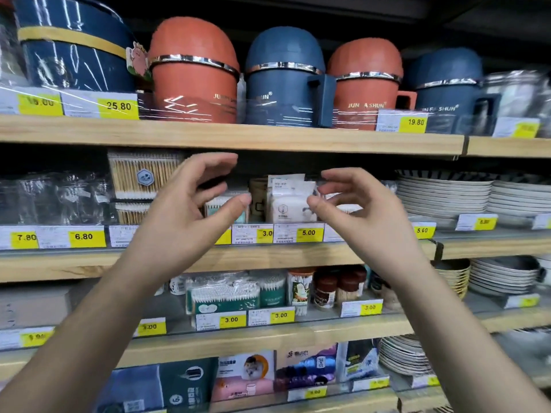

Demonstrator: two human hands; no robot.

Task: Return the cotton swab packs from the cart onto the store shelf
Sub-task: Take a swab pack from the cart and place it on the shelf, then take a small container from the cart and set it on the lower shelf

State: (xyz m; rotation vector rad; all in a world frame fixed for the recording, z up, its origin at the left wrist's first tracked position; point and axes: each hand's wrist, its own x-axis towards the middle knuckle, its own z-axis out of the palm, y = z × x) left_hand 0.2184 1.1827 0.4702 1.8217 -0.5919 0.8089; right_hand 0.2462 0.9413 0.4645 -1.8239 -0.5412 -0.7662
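Head view: your left hand (190, 210) and right hand (360, 213) are both up in front of the mid shelf (268, 257), fingers loosely curled, gripping nothing. One cotton swab pack (228, 208) sits on that shelf just behind your left thumb, w/ a bigger wooden-stick swab box (143, 177) to its left. More swab packs (223, 293) lie one shelf down.

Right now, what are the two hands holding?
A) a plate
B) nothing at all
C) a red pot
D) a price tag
B: the left hand and right hand hover before the middle shelf with loosely curved fingers that grip nothing.
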